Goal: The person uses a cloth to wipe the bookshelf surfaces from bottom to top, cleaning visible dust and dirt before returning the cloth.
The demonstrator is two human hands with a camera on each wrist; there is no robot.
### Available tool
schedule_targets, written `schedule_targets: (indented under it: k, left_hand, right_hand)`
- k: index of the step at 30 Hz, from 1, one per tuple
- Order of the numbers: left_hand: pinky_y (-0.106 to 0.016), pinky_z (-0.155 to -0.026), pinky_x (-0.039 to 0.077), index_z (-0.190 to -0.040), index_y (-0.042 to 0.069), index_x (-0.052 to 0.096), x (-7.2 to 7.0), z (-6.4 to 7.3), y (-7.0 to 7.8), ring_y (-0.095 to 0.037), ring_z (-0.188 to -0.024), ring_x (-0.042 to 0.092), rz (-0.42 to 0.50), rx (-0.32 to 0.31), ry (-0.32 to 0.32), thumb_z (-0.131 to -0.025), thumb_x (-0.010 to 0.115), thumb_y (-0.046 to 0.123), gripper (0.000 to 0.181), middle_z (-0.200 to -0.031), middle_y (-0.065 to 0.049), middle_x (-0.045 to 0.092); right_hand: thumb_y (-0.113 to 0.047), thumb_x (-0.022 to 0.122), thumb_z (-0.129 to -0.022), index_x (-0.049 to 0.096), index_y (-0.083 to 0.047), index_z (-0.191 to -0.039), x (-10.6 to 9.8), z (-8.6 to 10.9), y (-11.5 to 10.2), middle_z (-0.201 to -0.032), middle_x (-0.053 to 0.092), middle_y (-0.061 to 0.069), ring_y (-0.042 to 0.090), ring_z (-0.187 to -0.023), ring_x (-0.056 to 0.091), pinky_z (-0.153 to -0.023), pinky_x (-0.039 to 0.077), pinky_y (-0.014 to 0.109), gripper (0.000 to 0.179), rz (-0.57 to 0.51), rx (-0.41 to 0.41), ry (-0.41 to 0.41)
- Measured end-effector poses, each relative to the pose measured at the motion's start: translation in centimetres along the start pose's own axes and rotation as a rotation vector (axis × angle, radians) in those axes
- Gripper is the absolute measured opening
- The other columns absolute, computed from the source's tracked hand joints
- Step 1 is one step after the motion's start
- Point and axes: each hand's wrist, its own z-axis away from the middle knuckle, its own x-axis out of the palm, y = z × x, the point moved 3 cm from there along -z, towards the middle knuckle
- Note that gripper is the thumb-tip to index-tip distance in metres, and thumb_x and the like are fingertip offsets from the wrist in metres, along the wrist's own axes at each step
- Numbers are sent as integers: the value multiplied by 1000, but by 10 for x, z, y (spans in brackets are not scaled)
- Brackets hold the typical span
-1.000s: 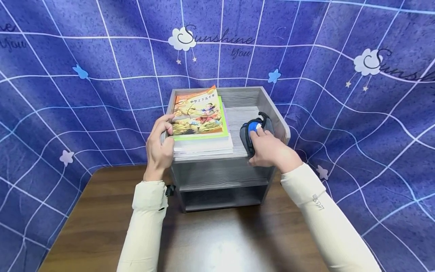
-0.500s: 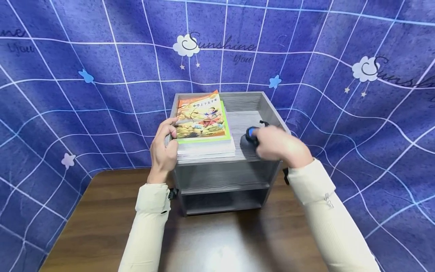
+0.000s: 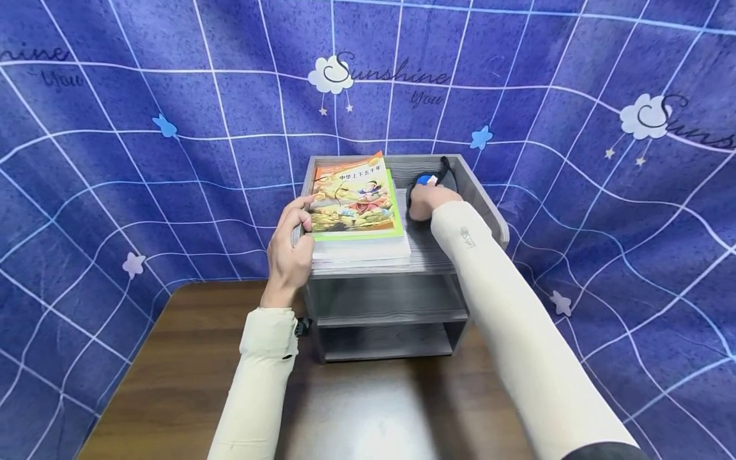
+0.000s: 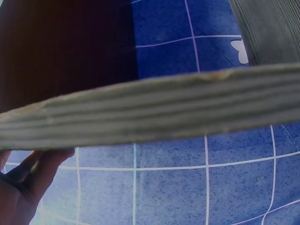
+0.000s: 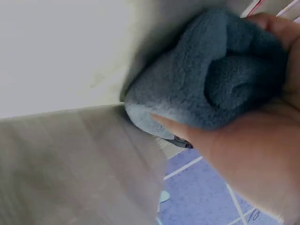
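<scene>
In the head view my left hand (image 3: 292,249) grips the left side panel of a small grey wood-grain shelf unit (image 3: 391,297). The left wrist view shows that panel's edge (image 4: 154,112) close up, with fingers at its lower left. Farther back on the top, my right hand (image 3: 431,197) holds a soft, rolled bundle of dark blue-grey fabric (image 5: 187,79) with black edging and a bright blue patch. In the head view the bundle (image 3: 448,178) is partly hidden by the hand. Fingers and thumb wrap its sides in the right wrist view, where it lies against the grey panels.
A stack of books (image 3: 359,204), an orange and green cover on top, fills the left half of the unit's top. Low walls (image 3: 480,198) border that top at the sides and back. The unit stands on a brown wooden table (image 3: 218,345) before a blue grid-patterned cloth (image 3: 241,102).
My right hand has moved back and slightly left with the fabric bundle, from the top's front right toward the rear wall. The left hand keeps its hold on the side panel.
</scene>
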Motion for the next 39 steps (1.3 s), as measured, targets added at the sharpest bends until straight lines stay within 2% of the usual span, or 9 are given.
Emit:
schedule_targets:
  k: [3,8,14,17,21,24,28,31,39]
  left_hand:
    - [-41,-89,39,-82,10,51,-1,-2,2,-12,-131,50,9,2,-21,-70,44,9,14,-137,5,60]
    - [-40,-92,38,-82,8,50,-1,-2,1,-14,-131,50,19,11,-32,-69,43,8,15,-138,2,60]
    - [-41,-87,41,-80,10,50,5,0,2,-14,-129,53,-8,7,2,-69,42,9,14,-135,6,62]
    - [-42,-86,41,-80,10,51,7,0,2,-14,-128,54,-12,4,11,-70,42,9,13,-134,6,62]
    - [-40,-88,41,-79,9,51,6,0,3,-15,-128,54,-12,11,26,-70,43,8,12,-133,3,64]
    - [-39,-91,40,-79,8,51,4,-1,4,-15,-127,54,-14,21,40,-70,42,7,12,-132,2,64]
    - [-38,-92,41,-79,8,51,6,-1,2,-15,-127,55,-13,21,36,-70,43,8,12,-132,2,64]
    - [-38,-94,40,-79,8,52,7,-1,1,-15,-128,54,-12,15,31,-70,43,8,12,-132,3,64]
    - [-35,-97,39,-78,5,52,6,-3,2,-18,-126,55,18,28,57,-70,43,6,12,-130,1,65]
  right_hand:
    - [-19,35,-97,17,-2,-160,0,-7,-6,-164,10,26,39,-148,20,-116,24,52,67,28,-48,-85]
    - [-22,30,-100,2,-13,-163,1,-10,-8,-166,-9,20,36,-152,-1,-118,14,54,69,35,-120,-153]
    - [-15,35,-96,6,-12,-163,7,2,-3,-167,-3,18,31,-147,18,-107,31,44,73,25,-141,-156]
    - [-14,36,-96,8,-11,-163,12,11,-3,-167,0,18,30,-146,21,-101,33,43,73,42,-148,-157]
    - [-12,38,-96,15,-6,-161,17,25,-7,-165,10,22,31,-145,28,-103,33,43,70,93,-196,-118]
    - [-8,39,-94,17,-3,-160,21,39,-11,-164,8,26,33,-136,41,-97,38,43,70,104,-237,-101]
    - [-5,41,-92,16,3,-158,33,60,-10,-162,8,31,40,-141,37,-108,35,43,71,138,-285,-68]
    - [-9,48,-93,20,9,-156,43,76,-10,-159,16,35,46,-145,26,-117,24,47,72,210,-317,5]
    - [-19,65,-86,36,10,-150,64,114,-11,-151,39,31,45,-134,44,-102,44,53,76,296,-337,244]
